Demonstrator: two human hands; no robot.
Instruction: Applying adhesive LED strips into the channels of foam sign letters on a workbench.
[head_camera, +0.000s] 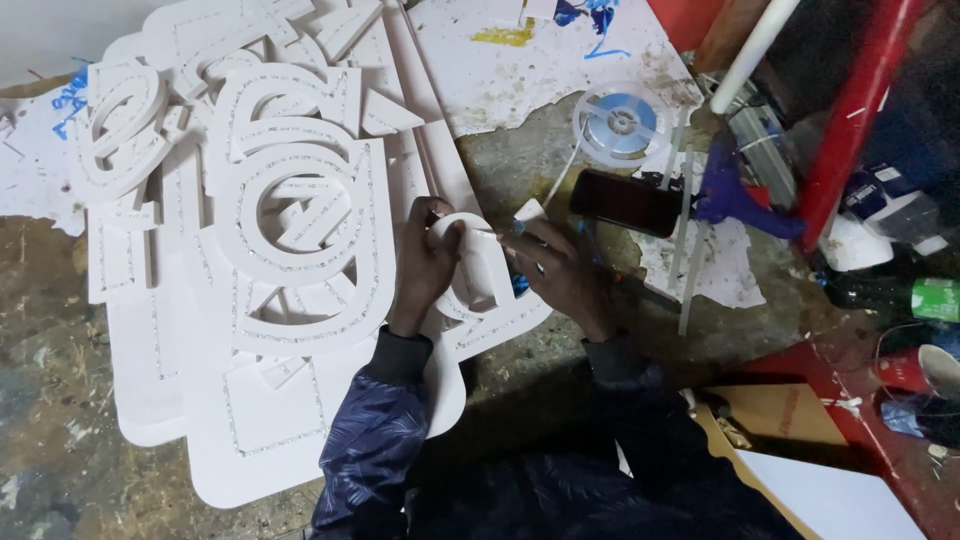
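- A rough, stained floor (60, 330) is seen under everything, grey and brown, speckled with white scraps
- Across the left half a big heap of white foam cut-outs (250, 220) is spread out, flat boards below and raised ring and letter-like shapes stacked above, many edges dotted with small marks
- At the top middle a paint-smeared white sheet (520, 70) is laid flat, with yellow and blue daubs on it
- A red bar (860, 110) is seen slanting down the right side, a white pipe (755, 45) crossing just beside it
- At the lower right a brown cardboard piece (770, 410) is lying beside the dark sleeve
- A clear reel of strip (620, 122) is lying above a black phone (625, 203), which rests face up just to the right of the hands, a blue glue gun (735, 195) beside it
- The left hand (425, 265) is wrapped over the left side of a small curved white foam piece (475, 265), fingers curled closed on its rim
- The right hand (560, 270) is set against the same piece from the right, fingers pinched narrow; something small and white is showing at their tips, though what it is cannot be told
- That foam piece is held between both hands, just over the right edge of the white heap, near the middle of the view
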